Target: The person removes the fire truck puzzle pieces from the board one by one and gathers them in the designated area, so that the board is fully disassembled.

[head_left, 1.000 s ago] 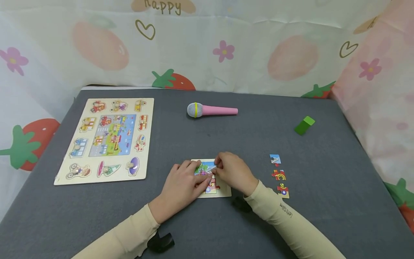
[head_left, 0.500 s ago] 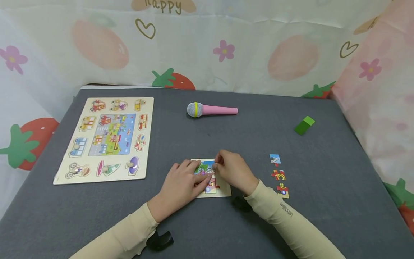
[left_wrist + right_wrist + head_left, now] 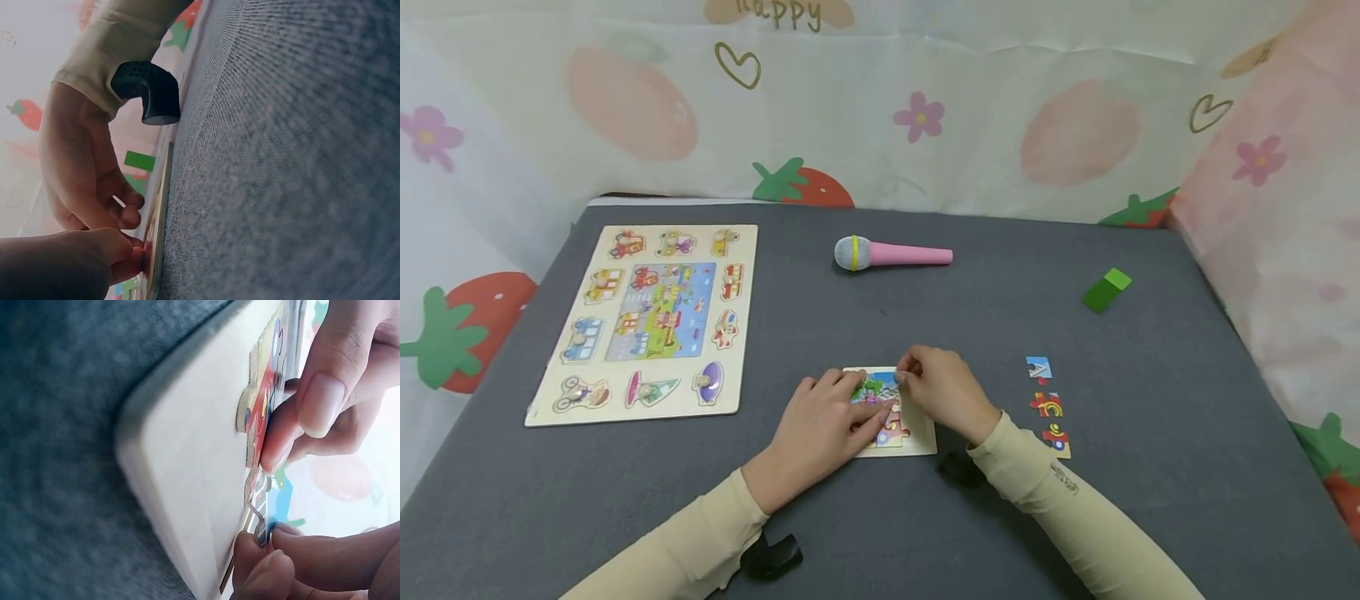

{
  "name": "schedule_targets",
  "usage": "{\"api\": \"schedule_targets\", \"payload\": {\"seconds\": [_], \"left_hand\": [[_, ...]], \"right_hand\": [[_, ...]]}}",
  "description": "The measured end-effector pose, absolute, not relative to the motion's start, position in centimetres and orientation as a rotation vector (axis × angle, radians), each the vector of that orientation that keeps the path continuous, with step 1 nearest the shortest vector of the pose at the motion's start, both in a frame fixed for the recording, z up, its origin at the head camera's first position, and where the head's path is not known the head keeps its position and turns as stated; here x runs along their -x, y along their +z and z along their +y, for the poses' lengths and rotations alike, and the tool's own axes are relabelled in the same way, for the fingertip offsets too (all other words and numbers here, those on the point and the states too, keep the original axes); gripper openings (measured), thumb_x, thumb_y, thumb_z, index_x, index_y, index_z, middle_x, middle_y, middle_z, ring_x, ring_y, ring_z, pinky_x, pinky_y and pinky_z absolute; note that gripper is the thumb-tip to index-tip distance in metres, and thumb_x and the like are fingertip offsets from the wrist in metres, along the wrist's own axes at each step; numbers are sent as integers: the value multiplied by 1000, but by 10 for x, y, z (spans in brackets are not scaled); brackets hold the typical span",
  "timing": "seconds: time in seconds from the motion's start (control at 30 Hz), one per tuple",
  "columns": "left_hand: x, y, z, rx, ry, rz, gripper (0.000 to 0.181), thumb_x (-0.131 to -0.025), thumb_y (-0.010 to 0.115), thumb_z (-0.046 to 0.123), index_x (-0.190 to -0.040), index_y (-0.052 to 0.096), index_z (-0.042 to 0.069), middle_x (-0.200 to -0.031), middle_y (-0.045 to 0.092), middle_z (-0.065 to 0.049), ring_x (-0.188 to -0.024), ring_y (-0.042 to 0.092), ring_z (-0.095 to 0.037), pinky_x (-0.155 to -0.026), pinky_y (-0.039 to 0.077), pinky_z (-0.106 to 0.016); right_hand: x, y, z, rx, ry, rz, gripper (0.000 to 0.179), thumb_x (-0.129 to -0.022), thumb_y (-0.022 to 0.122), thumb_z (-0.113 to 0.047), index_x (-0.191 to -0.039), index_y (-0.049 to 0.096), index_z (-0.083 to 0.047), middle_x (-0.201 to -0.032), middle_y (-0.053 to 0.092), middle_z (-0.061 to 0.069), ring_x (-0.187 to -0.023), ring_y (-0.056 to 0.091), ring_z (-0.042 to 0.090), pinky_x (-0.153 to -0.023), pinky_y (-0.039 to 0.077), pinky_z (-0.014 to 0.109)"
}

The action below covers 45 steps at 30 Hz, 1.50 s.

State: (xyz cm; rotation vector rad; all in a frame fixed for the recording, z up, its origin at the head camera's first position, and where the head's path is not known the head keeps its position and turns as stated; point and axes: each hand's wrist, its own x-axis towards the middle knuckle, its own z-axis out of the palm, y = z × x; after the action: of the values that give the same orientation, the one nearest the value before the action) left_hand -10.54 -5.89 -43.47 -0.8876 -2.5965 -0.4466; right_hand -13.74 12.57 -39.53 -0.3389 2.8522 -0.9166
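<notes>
Near the table's front middle lies a small wooden puzzle board [image 3: 921, 437], its right strip bare wood. Joined picture pieces [image 3: 889, 435] cover the part of it seen beside my left hand. That left hand [image 3: 820, 421] lies over the board's left side, its fingers resting on the pieces. At the upper right of the picture, my right hand [image 3: 951, 392] pinches a puzzle piece [image 3: 261, 535] between thumb and finger, at the edge of the joined pieces. Whether this piece sits fully flat is unclear. Three loose pieces lie right of the board: top [image 3: 1038, 368], middle [image 3: 1047, 405] and bottom [image 3: 1057, 442].
A large wooden puzzle board [image 3: 741, 333] with vehicle shapes lies at the left. Behind the hands is a pink toy microphone [image 3: 895, 255]. A green block [image 3: 1107, 291] stands at the right. Black wrist cameras [image 3: 772, 558] hang under both sleeves.
The right fingertips have shifted slightly up along the right edge of the picture. My left hand stays in place on the pieces, and the loose pieces have not moved.
</notes>
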Motion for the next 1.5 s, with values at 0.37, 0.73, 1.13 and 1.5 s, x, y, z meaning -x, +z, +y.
{"api": "schedule_targets", "payload": {"seconds": [0.37,0.73,1.13,1.5], "left_hand": [[104,-435,-58,890,-440,-2602,24,-90,63,39,-85,80,24,-112,67,-9,-96,60,-24,-68,46,-42],[111,-438,-59,953,-499,-2549,21,-90,63,38,-90,80,26,-105,66,-7,-86,56,-22,-66,44,-40],[114,-440,-61,991,-549,-2523,21,-91,62,37,-88,80,27,-98,64,-4,-81,54,-20,-65,43,-38],[113,-443,-61,978,-563,-2529,20,-90,62,37,-89,80,28,-101,65,-5,-84,55,-20,-67,43,-39]], "right_hand": [[142,-389,131,330,-968,2765,7,-90,66,-14,-87,68,-8,-76,63,2,-62,53,13,-55,44,26],[155,-366,193,243,-939,2735,8,-94,62,-15,-95,66,-8,-86,65,7,-72,56,18,-63,45,31],[160,-371,262,237,-888,2658,14,-96,58,-15,-104,64,-4,-91,65,11,-69,55,19,-59,45,32],[162,-382,268,223,-859,2716,14,-95,59,-14,-104,65,-4,-92,66,11,-69,57,19,-59,45,32]]}}
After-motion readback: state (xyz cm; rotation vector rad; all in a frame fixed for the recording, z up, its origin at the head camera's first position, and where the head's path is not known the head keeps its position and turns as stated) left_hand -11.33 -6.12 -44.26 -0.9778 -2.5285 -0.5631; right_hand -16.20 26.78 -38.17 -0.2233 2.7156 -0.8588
